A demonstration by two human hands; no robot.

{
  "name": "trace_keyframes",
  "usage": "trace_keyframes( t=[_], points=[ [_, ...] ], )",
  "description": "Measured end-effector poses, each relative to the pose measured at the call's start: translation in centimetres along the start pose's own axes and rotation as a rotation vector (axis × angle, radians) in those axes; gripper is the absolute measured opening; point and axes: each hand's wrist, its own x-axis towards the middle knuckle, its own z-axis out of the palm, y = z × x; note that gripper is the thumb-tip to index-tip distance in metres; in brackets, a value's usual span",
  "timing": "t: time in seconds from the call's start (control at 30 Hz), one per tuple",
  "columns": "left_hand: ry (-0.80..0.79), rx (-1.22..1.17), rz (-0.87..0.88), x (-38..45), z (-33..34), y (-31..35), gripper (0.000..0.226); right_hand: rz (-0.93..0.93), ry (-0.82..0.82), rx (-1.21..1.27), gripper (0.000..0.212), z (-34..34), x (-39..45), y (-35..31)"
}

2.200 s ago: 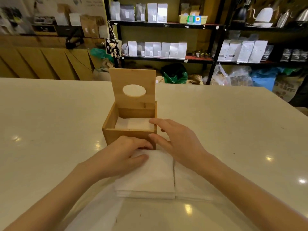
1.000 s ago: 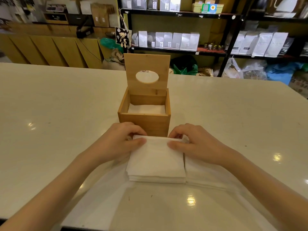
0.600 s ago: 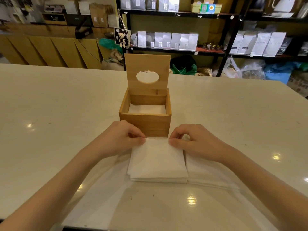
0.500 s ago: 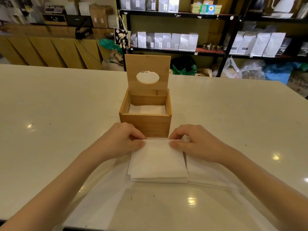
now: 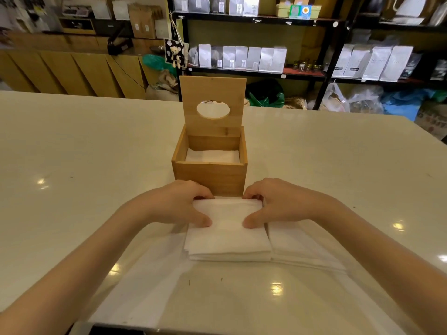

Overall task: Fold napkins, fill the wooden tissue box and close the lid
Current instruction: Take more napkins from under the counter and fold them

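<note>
Both hands clamped on the far edge of the napkin stack (image 5: 227,228), left hand (image 5: 180,204) and right hand (image 5: 278,203) at its two far corners, thumbs on top, fingers curled under. Wooden box (image 5: 210,176) straight ahead, touching or just past that far edge, about equally near either hand, lid (image 5: 212,93) upright at the back. Napkins white, soft, square-folded, some already lying inside the box; flatter pile (image 5: 302,245) right beside the stack on the counter (image 5: 96,146).

Napkin stack (image 5: 228,240) before box (image 5: 210,176); lid (image 5: 212,102) upright behind.
</note>
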Motion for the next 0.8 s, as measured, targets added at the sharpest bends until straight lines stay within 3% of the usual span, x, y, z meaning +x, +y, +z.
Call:
trace_keyframes(
  t=[0.17, 0.27, 0.4, 0.67, 0.8],
  points=[
    [-0.058, 0.050, 0.019, 0.1, -0.2, 0.3, 0.019, -0.013, -0.014, 0.006, 0.034, 0.0, 0.0, -0.3],
    [-0.027, 0.065, 0.065, -0.2, -0.2, 0.4, 0.015, -0.030, 0.011, -0.006, 0.033, 0.0, -0.3, -0.6],
    [-0.002, 0.009, 0.127, -1.1, -1.7, 0.8, 0.013, -0.108, 0.057, 0.152, 0.022, -1.0, -1.7, -1.1],
    [0.116, -0.429, 0.296, -1.7, -5.6, 4.8, 0.029, -0.128, 0.196, 0.576, 0.022, -5.4, -6.1, 0.7],
    [0.056, -0.670, 0.262, -0.1, -3.8, 6.7, 0.035, -0.081, 0.207, 0.780, 0.026, -6.0, -8.2, 3.3]
  ],
)
